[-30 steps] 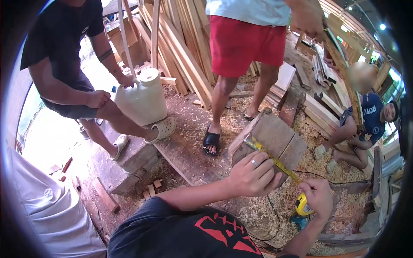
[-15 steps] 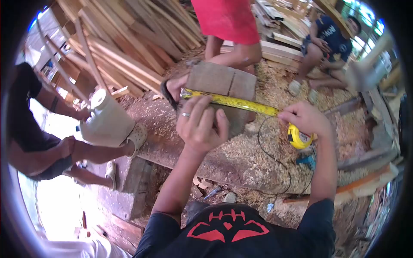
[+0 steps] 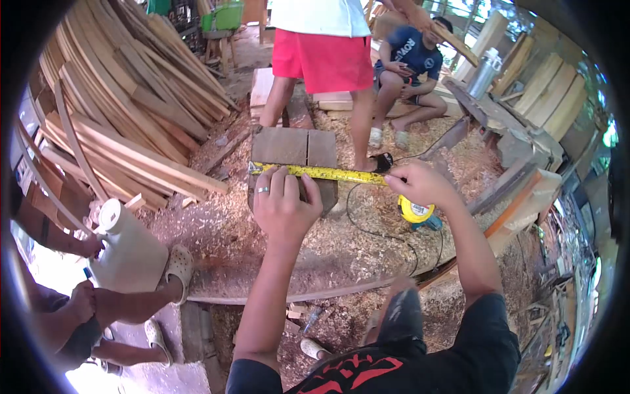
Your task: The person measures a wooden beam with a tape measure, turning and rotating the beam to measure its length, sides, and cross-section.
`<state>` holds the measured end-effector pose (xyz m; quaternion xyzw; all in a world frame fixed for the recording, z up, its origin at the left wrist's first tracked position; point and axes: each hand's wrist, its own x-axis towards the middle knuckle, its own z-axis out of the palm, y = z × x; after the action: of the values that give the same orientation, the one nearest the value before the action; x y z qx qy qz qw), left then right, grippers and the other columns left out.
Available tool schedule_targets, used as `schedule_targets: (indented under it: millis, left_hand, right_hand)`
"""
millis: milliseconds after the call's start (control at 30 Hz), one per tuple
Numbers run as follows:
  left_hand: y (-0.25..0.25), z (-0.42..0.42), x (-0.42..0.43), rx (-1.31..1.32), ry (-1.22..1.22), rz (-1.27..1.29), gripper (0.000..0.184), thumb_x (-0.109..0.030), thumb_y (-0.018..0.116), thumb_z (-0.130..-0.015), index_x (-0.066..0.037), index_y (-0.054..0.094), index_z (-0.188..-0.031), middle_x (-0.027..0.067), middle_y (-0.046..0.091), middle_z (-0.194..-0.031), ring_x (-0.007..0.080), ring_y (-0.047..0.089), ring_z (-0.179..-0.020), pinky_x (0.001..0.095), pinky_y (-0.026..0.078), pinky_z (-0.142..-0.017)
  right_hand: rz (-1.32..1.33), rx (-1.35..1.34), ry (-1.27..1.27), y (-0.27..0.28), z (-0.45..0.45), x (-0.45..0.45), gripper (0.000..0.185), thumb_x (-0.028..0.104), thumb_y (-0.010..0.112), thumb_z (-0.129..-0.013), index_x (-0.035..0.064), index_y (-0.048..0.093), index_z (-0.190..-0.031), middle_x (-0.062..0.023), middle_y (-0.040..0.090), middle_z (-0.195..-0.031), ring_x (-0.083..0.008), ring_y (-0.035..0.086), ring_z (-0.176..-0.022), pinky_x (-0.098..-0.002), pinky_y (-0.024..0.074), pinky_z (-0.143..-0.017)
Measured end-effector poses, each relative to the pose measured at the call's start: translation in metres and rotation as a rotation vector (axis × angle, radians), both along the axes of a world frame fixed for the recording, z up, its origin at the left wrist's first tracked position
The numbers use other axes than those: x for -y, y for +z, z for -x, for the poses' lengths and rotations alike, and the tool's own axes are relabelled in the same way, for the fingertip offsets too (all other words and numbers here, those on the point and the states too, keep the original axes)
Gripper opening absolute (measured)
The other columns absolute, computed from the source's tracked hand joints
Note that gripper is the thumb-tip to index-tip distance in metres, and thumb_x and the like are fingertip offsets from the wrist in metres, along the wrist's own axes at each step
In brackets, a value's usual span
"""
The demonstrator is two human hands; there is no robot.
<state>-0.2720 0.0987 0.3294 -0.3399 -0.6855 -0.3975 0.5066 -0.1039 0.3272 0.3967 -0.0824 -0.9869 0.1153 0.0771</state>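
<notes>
A yellow tape measure blade (image 3: 308, 172) is stretched across a brown wooden block (image 3: 279, 142) that has a dark line marked on its top. My left hand (image 3: 283, 205), with a ring on one finger, has its fingertips bent over the blade and holds it against the block near the block's left edge. Past the block's right edge, my right hand (image 3: 423, 184) pinches the blade between thumb and fingers. The yellow tape case (image 3: 415, 210) hangs just below that hand. A dark cord (image 3: 374, 231) lies curved on the shavings between my forearms.
Long planks (image 3: 125, 92) are stacked at the upper left. A person in red shorts (image 3: 325, 59) stands beyond the block, and another person (image 3: 410, 72) sits behind at right. At left, a person's arm (image 3: 59, 230) reaches to a pale jug (image 3: 128, 253). Wood shavings cover the ground.
My view has shifted, so the block and tape appear further left and the person in red shorts shows more fully. Both hands keep their hold on the blade.
</notes>
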Motion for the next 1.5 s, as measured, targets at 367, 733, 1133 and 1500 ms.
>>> schedule_targets:
  millis: [367, 733, 1133, 1500]
  left_hand:
    - [-0.001, -0.016, 0.001, -0.027, 0.022, -0.002, 0.020, -0.007, 0.069, -0.078, -0.001, 0.056, -0.064, 0.0158, 0.069, -0.088, 0.0341, 0.067, -0.087, 0.0426, 0.056, -0.076]
    - [0.011, -0.020, -0.005, 0.008, 0.086, 0.225, 0.028, -0.019, 0.071, -0.076, -0.009, 0.073, -0.102, 0.0096, 0.063, -0.099, 0.0295, 0.060, -0.095, 0.0460, 0.047, -0.091]
    - [0.028, -0.002, -0.067, 0.099, 0.078, 0.185, 0.047, -0.012, 0.061, -0.079, 0.002, 0.057, -0.124, 0.0189, 0.059, -0.113, 0.0370, 0.056, -0.111, 0.0506, 0.036, -0.109]
    - [0.037, 0.054, -0.080, 0.146, 0.210, 0.224, 0.012, -0.012, 0.066, -0.081, -0.006, 0.056, -0.085, 0.0125, 0.059, -0.081, 0.0324, 0.059, -0.084, 0.0448, 0.042, -0.079]
  right_hand:
    - [0.254, 0.120, 0.009, -0.017, 0.014, -0.029, 0.042, 0.037, 0.056, -0.100, -0.0025, 0.066, -0.091, -0.0159, 0.066, -0.076, -0.0242, 0.061, -0.070, -0.0403, 0.0489, -0.071]
    - [0.396, 0.112, 0.149, -0.024, 0.028, -0.042, 0.036, 0.033, 0.056, -0.100, 0.0002, 0.067, -0.089, -0.0108, 0.066, -0.074, -0.0192, 0.062, -0.069, -0.0372, 0.0496, -0.070]
    - [0.000, -0.230, 0.329, 0.046, 0.141, 0.040, 0.028, 0.025, 0.064, -0.082, 0.0031, 0.058, -0.098, -0.0220, 0.068, -0.082, -0.0409, 0.068, -0.081, -0.0516, 0.0517, -0.071]
    - [-0.015, -0.692, 0.256, 0.002, 0.071, -0.037, 0.035, 0.027, 0.069, -0.085, 0.0055, 0.062, -0.112, -0.0171, 0.063, -0.101, -0.0365, 0.061, -0.102, -0.0437, 0.0496, -0.086]
